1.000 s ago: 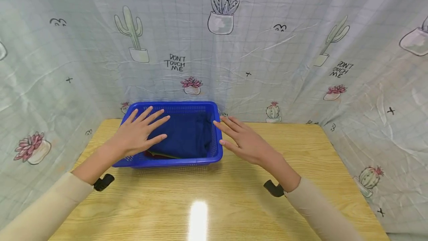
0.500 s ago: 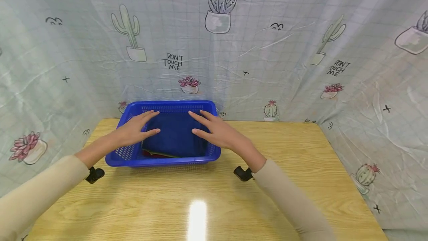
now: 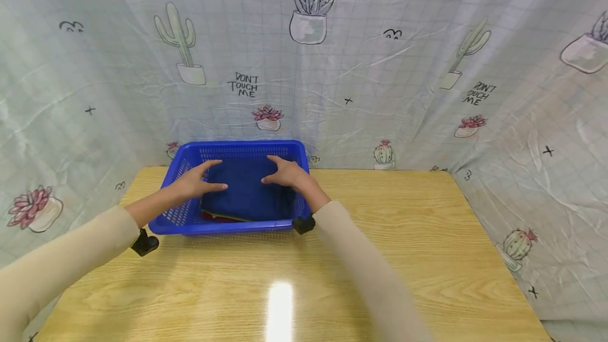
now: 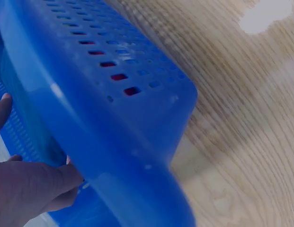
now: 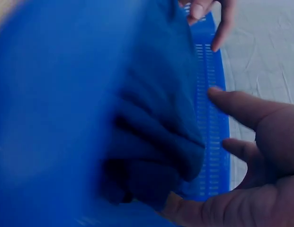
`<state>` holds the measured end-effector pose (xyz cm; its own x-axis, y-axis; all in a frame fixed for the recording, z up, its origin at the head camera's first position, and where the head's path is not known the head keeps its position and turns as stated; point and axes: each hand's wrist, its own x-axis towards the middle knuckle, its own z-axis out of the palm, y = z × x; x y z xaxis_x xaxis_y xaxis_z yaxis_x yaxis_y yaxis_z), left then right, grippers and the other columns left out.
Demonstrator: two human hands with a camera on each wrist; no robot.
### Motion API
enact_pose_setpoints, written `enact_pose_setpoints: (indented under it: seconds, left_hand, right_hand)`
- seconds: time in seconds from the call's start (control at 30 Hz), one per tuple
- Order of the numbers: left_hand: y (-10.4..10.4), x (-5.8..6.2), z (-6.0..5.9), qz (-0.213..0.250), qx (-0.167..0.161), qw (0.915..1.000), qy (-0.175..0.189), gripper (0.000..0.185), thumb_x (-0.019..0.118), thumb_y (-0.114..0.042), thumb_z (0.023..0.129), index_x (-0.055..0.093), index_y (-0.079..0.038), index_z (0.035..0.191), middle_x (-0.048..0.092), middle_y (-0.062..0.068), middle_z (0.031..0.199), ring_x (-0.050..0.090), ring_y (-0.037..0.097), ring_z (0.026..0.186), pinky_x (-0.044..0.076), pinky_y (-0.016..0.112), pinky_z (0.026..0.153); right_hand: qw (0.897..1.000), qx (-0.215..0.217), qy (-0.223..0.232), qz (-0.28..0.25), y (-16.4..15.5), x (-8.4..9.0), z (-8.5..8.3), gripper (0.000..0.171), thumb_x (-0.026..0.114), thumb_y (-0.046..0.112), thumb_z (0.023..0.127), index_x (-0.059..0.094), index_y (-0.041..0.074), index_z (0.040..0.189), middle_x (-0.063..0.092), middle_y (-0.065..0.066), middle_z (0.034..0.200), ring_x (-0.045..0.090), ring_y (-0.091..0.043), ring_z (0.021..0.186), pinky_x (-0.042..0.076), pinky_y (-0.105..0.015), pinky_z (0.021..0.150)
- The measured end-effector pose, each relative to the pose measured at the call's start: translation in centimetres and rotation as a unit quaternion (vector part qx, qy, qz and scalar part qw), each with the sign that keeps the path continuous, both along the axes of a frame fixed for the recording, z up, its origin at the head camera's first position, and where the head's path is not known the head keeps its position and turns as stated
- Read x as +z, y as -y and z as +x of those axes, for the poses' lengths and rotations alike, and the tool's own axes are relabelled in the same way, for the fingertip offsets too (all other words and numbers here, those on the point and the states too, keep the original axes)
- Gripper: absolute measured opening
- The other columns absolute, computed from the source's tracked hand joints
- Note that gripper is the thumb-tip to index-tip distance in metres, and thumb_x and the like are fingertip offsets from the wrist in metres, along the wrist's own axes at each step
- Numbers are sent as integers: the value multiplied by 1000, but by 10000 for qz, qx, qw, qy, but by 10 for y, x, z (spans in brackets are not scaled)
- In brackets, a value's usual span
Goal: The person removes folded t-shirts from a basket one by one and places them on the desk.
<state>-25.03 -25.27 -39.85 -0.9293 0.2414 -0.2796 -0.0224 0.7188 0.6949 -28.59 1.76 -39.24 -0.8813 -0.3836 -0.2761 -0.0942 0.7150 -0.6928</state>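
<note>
A folded dark blue cloth (image 3: 244, 186) lies in a blue plastic basket (image 3: 223, 228), on top of red and yellowish fabric (image 3: 223, 217) that shows at its front edge. At the cloth's left end is my left hand (image 3: 193, 181), thumb and fingers spread apart. My right hand (image 3: 286, 174) reaches over the right rim, its fingers likewise spread. In the right wrist view, that hand's thumb (image 5: 184, 210) is right at the cloth's edge, while its other fingers are apart from it. The left wrist view shows the left hand (image 4: 33, 191) inside the basket wall (image 4: 123, 90).
The basket stands at the back left of a wooden table (image 3: 380, 257), close to a cactus-print curtain (image 3: 351, 62) that hangs behind and at both sides. Black wrist mounts (image 3: 144, 243) sit under both forearms, the right one overlapping the basket's front rim.
My right hand has moved left, from beside the basket's right rim to over the cloth. The left hand has turned and lowered at the cloth's left end. Both hands are closer together.
</note>
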Motion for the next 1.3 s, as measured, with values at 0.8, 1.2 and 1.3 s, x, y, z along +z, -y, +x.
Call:
enact_pose_setpoints:
  seconds: [0.8,1.2,1.3]
  left_hand:
    - [-15,6,-23,1611,582,9665,1910,53,60,-7,102,38,4,149,24,31,157,44,44,134,42,54,110]
    - [-20,-5,-42,1613,824,9631,1989,64,60,-7,103,32,-8,160,5,24,168,22,46,149,29,57,117]
    - [-18,-8,-43,1442,837,9659,1982,72,62,1,99,29,-14,162,0,23,168,15,45,151,28,55,118]
  right_hand:
    - [9956,-236,616,-672,18,5,-14,70,75,10,92,46,20,155,30,-8,165,26,-33,151,38,-48,114]
    - [9940,316,1046,74,13,-13,-36,67,75,28,95,46,37,154,25,-4,167,41,-32,141,50,-44,95]
    - [9933,424,1075,-44,9,-18,-39,59,71,21,97,52,38,150,25,-5,167,47,-27,126,45,-34,70]
